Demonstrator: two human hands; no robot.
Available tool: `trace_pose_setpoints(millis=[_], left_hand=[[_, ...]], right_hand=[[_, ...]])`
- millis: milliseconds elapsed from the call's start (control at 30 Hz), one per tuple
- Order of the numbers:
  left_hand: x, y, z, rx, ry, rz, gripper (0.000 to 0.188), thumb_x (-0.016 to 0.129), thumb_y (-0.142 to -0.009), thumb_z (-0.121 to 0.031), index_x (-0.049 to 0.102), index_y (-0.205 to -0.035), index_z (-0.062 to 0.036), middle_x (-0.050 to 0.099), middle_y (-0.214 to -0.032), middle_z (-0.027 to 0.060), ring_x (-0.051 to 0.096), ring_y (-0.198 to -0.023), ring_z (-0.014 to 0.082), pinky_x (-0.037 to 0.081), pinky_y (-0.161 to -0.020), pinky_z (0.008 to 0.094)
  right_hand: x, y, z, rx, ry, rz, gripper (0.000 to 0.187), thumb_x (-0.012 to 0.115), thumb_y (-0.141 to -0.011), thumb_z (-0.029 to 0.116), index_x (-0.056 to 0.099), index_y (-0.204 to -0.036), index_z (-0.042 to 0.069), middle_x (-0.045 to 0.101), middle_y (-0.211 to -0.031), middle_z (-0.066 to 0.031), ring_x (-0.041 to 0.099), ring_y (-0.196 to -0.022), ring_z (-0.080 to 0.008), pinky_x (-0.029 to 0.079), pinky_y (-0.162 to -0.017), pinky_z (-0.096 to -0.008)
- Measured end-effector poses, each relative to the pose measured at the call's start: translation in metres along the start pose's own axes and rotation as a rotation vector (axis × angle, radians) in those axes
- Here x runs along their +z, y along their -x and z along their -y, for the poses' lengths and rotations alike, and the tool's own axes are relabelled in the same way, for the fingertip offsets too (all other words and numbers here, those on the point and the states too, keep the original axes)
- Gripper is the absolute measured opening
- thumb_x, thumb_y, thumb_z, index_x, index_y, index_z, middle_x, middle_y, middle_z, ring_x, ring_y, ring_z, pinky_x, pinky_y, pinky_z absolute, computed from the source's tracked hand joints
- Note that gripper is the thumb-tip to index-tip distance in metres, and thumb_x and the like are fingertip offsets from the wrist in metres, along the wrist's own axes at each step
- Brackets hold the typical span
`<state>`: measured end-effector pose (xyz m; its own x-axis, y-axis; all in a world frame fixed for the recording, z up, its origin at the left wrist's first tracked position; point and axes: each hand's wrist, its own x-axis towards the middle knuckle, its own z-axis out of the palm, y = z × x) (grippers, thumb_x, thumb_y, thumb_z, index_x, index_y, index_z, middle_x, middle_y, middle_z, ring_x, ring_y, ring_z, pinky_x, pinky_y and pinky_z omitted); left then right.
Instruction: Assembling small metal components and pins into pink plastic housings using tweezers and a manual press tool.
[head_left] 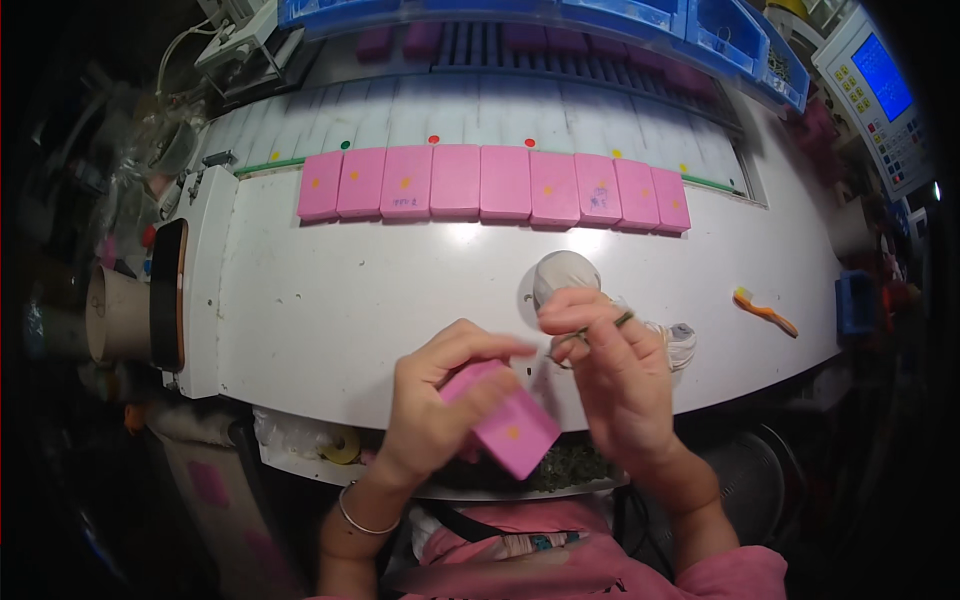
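Left hand (pixel 425 410): lower centre of frame; grasps one pink rectangular block (pixel 515 435), tilted. Right hand (pixel 628 390): right of centre; pinches a slender dark-green implement (pixel 625 319), exact kind unclear. Nine pink blocks (pixel 505 183): row, upper centre, on white worktable (pixel 370 290). Orange-handled toothbrush (pixel 770 314): right side, bristles toward upper left.

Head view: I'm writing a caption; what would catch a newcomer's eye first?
A row of nine pink blocks stretches across the far part of the white table. Nearer, the left hand holds another pink block. A blue-screened panel glows at upper right.
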<state>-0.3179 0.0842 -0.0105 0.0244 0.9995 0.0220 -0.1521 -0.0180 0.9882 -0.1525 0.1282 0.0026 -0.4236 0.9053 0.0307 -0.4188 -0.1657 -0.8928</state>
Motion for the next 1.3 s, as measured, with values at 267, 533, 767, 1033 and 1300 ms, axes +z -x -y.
trace_pose_setpoints(millis=[267,533,767,1033,1300], left_hand=[[0.023,0.003,-0.005,-0.088,0.141,-0.119,0.012,0.062,-0.078,0.001,0.062,-0.090,0.0043,0.060,-0.089,0.0072,0.058,-0.082,0.0115,0.045,-0.073,0.0230],[0.017,0.006,-0.006,-0.028,0.001,-0.095,0.009,0.063,-0.078,0.000,0.063,-0.087,0.0040,0.061,-0.086,0.0072,0.058,-0.081,0.0108,0.045,-0.074,0.0232],[0.023,0.010,-0.003,0.009,-0.038,-0.100,0.010,0.064,-0.078,0.000,0.063,-0.086,0.0045,0.061,-0.086,0.0077,0.058,-0.081,0.0114,0.045,-0.073,0.0232],[0.022,0.005,0.002,-0.019,-0.150,-0.075,0.011,0.064,-0.077,0.000,0.063,-0.087,0.0048,0.061,-0.085,0.0081,0.059,-0.077,0.0125,0.046,-0.071,0.0232],[0.047,-0.018,-0.005,-0.038,-0.325,-0.074,0.013,0.068,-0.075,-0.004,0.062,-0.084,0.0033,0.062,-0.077,0.0099,0.062,-0.073,0.0142,0.048,-0.068,0.0252]], right_hand=[[0.013,0.007,-0.005,-0.091,0.334,0.025,0.027,0.050,-0.091,0.011,0.059,-0.114,-0.001,0.049,-0.116,-0.0099,0.049,-0.099,-0.0132,0.040,-0.085,-0.0248],[0.000,0.017,0.011,-0.328,0.815,-0.053,0.022,0.067,-0.073,-0.008,0.064,-0.094,-0.002,0.061,-0.082,-0.0100,0.056,-0.064,-0.0138,0.046,-0.055,-0.0236],[0.002,0.023,0.011,-0.491,1.047,-0.017,0.016,0.066,-0.074,-0.006,0.062,-0.089,-0.001,0.060,-0.073,-0.0080,0.056,-0.058,-0.0146,0.045,-0.052,-0.0264],[-0.018,0.018,0.019,0.491,0.410,0.071,0.028,0.046,-0.094,0.018,0.061,-0.082,-0.002,0.046,-0.054,0.0022,0.040,-0.050,-0.0038,0.032,-0.046,-0.0211],[-0.030,0.014,0.033,0.273,0.616,-0.051,0.015,0.058,-0.087,0.012,0.062,-0.085,-0.002,0.057,-0.063,-0.0010,0.051,-0.056,-0.0043,0.041,-0.050,-0.0194]])
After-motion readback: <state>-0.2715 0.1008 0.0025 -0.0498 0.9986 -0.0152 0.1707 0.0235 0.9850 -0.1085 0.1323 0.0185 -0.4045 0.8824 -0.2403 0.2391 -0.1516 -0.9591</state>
